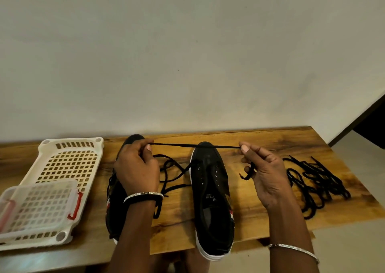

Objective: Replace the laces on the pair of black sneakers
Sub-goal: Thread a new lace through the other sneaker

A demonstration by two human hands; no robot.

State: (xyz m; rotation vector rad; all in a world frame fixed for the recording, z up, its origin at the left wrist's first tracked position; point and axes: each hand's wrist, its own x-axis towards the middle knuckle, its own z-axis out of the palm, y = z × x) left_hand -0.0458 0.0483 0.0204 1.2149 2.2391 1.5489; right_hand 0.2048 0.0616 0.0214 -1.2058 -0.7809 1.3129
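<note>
View down onto a wooden table (260, 139) against a plain wall.

Count: 2 black sneakers, 2 white plastic trays, 1 heap of spare laces, 1 lace in my hands.

The L sneaker (115, 210) is mostly hidden under my L hand (136, 168) and forearm; only its toe and outer side show. The R sneaker (210, 189) sits at table centre, toe pointing to the wall, heel over the near edge, w/ its white sole rim showing.

Grip: both hands are raised above the shoes and closed on 1 black lace (193, 146). Each pinches it btwn thumb and forefinger, other fingers curled. The lace runs taut and level from hand to hand, crossing over the R sneaker's toe. Its short tail hangs down through my R hand (264, 172).

More black lace lies in loose loops (173, 170) on the table btwn the 2 sneakers, below my L hand. I cannot tell if it is the same lace or one from the L sneaker.

The heap of laces (316, 181) lies on the table's R end, well apart from the shoes; the strands are too tangled to count.

At far L is a large perforated tray (68, 160), w/ a smaller basket (39, 206) w/ red handles resting on its near part.

Bangles: 2 on my L wrist, 1 on my R.
</note>
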